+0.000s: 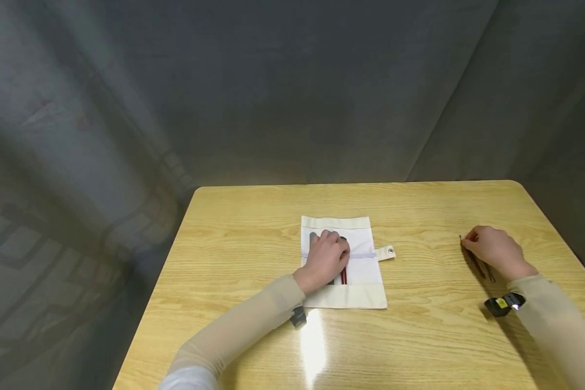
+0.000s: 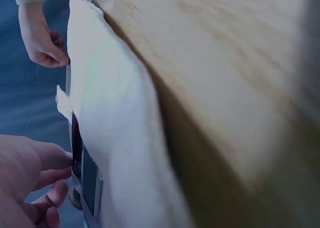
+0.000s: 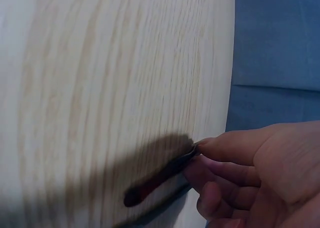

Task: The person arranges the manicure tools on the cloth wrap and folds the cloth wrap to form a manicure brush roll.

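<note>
We see a wood-grain tabletop [image 1: 248, 216] before dark cloth [image 1: 292, 97], its near edge cut off. Toward its right edge, the right hand's [image 1: 497, 249] fingers pinch one end of a dark-red tool [image 3: 160, 180]; a dark shape [image 3: 157, 207] beside it is unclear. Mid-tabletop lies a white pouch [image 1: 364, 273], its contents partly hidden by the left hand [image 1: 324, 257]; whether those fingers grip anything, we cannot tell.
</note>
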`<state>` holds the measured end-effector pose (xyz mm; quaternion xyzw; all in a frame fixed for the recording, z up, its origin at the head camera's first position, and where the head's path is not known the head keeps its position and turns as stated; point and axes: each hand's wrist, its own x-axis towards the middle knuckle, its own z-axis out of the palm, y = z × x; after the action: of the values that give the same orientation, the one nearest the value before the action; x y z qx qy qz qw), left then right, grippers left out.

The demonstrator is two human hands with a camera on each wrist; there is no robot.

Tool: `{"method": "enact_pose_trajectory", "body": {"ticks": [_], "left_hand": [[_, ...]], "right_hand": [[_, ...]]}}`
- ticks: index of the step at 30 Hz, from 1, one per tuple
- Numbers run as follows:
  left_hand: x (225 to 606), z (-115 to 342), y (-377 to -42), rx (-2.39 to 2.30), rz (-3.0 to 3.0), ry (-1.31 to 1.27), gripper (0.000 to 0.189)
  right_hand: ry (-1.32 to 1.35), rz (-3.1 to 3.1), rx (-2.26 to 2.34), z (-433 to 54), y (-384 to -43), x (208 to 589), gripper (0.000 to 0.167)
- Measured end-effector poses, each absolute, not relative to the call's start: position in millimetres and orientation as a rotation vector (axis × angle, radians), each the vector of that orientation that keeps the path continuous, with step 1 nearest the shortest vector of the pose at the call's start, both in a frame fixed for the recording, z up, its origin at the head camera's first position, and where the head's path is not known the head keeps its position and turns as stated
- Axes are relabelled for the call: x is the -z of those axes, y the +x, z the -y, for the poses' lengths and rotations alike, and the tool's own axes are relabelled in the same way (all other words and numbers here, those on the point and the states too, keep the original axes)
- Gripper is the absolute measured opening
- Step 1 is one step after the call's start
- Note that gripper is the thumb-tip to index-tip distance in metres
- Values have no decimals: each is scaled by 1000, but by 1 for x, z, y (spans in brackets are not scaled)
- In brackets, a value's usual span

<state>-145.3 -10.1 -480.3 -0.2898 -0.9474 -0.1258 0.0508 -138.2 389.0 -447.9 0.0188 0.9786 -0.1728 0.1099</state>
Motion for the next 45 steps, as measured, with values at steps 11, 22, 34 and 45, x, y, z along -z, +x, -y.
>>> {"method": "enact_pose_trajectory", "body": {"ticks": [11, 22, 34, 45], "left_hand": [[480, 6, -144, 327, 2919, -897, 14], [478, 1, -145, 229, 2948, -892, 18], [479, 0, -147, 172, 2933, -874, 15], [480, 0, -148, 158, 2937, -883, 20]], "right_hand": [[39, -2869, 550, -382, -140, 454, 24], [-43, -2888, 625, -357, -141, 448, 22], [-227, -2919, 775, -301, -153, 428, 22], [-241, -2831, 954, -258, -171, 424, 23]]}}
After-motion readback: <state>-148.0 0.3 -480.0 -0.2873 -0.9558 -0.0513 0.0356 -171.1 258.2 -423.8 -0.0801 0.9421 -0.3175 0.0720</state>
